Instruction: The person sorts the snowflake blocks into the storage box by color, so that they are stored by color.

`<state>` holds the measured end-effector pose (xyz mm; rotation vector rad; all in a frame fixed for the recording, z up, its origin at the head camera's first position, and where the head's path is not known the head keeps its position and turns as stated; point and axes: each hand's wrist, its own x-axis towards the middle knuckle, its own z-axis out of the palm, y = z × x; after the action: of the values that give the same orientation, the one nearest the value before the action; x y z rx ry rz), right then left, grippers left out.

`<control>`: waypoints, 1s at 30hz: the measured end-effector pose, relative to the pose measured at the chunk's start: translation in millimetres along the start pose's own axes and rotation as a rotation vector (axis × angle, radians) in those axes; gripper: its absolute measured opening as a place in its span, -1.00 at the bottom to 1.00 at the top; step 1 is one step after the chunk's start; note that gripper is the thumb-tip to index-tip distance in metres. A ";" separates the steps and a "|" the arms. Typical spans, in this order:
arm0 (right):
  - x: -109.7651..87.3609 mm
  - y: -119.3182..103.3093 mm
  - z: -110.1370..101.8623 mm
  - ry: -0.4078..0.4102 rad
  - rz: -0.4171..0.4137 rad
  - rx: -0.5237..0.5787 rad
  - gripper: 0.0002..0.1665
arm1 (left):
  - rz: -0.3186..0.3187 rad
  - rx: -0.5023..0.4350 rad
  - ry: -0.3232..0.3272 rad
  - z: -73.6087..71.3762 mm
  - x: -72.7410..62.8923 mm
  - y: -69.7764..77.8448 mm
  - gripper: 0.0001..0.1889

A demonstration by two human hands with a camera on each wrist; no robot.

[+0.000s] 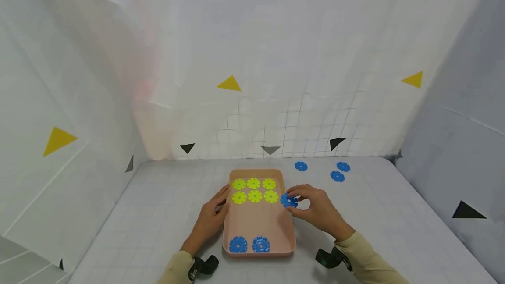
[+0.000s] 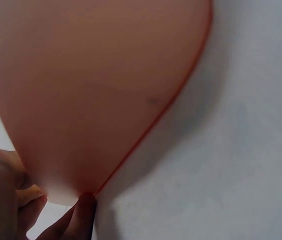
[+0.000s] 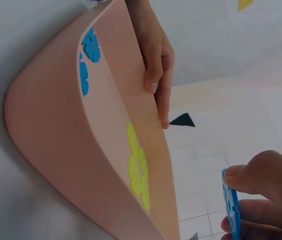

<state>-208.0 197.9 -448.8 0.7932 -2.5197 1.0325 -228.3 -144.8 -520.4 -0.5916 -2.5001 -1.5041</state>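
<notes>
A pink rectangular tray lies on the table in the head view. Inside it, several yellow notched discs form two rows toward the far end, and two blue notched discs sit by the near wall. My right hand pinches another blue disc between thumb and fingers, over the tray's right rim. In the right wrist view that blue disc is seen nearly edge-on. My left hand rests along the tray's left side, its fingertips touching the outer wall.
Three loose blue discs, one on its own and a pair, lie on the table behind and to the right of the tray. White sheeting with yellow and black triangles walls the table at the back and sides.
</notes>
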 end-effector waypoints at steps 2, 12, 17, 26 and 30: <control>0.4 -0.1 0.3 -0.007 0.013 -0.003 -0.64 | 0.002 0.003 0.002 -0.7 0.6 0.9 -0.45; -5.9 -0.2 7.2 -0.052 0.075 0.011 -0.67 | -0.023 0.047 -0.068 -3.1 5.0 5.4 -0.43; -7.1 0.4 8.7 -0.060 0.073 0.024 -0.69 | -0.074 0.102 -0.091 -3.6 10.6 7.6 -0.39; -6.0 -0.4 10.0 -0.060 0.073 0.059 -0.69 | -0.056 0.167 -0.065 -4.2 10.4 11.0 -0.45; -5.5 -2.7 11.2 -0.066 0.068 0.065 -0.70 | -0.056 0.167 -0.056 -4.4 10.3 11.8 -0.46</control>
<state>-202.7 190.4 -457.6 0.7766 -2.5972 1.1331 -233.0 -141.2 -505.3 -0.5482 -2.6724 -1.2955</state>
